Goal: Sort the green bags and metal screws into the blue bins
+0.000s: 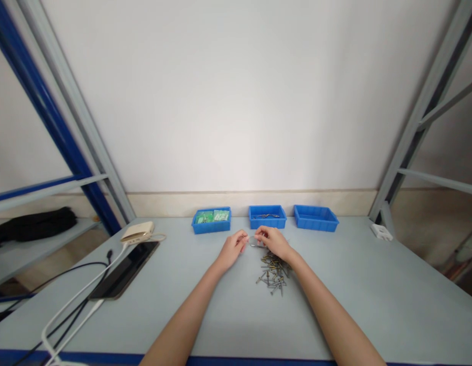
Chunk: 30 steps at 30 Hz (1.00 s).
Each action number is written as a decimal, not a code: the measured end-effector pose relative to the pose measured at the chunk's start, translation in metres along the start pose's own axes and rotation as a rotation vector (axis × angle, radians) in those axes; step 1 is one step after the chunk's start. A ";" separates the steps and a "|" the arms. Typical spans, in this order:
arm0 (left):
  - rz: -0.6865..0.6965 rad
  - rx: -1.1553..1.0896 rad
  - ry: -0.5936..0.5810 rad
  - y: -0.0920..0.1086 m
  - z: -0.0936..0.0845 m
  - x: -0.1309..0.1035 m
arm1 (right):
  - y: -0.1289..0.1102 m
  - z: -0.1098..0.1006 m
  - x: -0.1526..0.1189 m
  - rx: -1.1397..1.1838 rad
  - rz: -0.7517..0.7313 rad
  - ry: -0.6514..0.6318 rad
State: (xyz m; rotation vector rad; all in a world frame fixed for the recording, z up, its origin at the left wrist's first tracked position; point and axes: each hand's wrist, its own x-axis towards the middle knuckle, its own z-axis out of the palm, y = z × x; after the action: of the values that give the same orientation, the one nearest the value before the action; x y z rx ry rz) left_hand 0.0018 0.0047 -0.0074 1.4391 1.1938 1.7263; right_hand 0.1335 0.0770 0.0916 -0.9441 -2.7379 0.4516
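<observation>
Fasteners (274, 274), slender, metal, some brassy and some grey, lie in a loose heap on the grey-blue bench top (228, 320), partly under the right hand and just beside the right forearm. Right hand (273, 240): palm down, fingers bent, thumb and fingertips drawn together above the far end of the heap, apparently on a small, clear-looking item (251, 240) in the gap between the hands; its outline is too faint to identify. Left hand (234, 246): fingers curled, thumb and forefinger tips closed together near the same item; whether they grip it, cannot tell. Slim metal piece (257, 246) shows just below the right fingertips; contact unclear. Three blue trays stand in a row near the wall (236, 101): left tray (212, 228) holds green-and-white packets (213, 217); middle tray (267, 223), beyond the right hand, holds a few slender metal pieces (266, 216); right tray (316, 224) stands a little apart from it. Left side of bench: dark-screened device (125, 270), pale box-shaped device (137, 232) near its far end, white cable (73, 301) and black cables (81, 306). White adapter (381, 232) lies at far right.
</observation>
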 end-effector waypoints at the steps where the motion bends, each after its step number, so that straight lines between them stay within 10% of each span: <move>1: 0.000 -0.015 0.000 -0.001 0.000 0.000 | 0.000 0.000 0.000 -0.004 0.000 -0.001; 30: -0.062 -0.112 0.027 -0.009 0.002 0.005 | 0.006 0.000 0.000 0.074 0.048 0.032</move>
State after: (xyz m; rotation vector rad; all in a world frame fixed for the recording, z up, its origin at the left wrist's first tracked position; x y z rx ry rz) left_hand 0.0015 0.0138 -0.0137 1.3037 1.1254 1.7463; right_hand 0.1366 0.0817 0.0895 -0.9918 -2.6555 0.5382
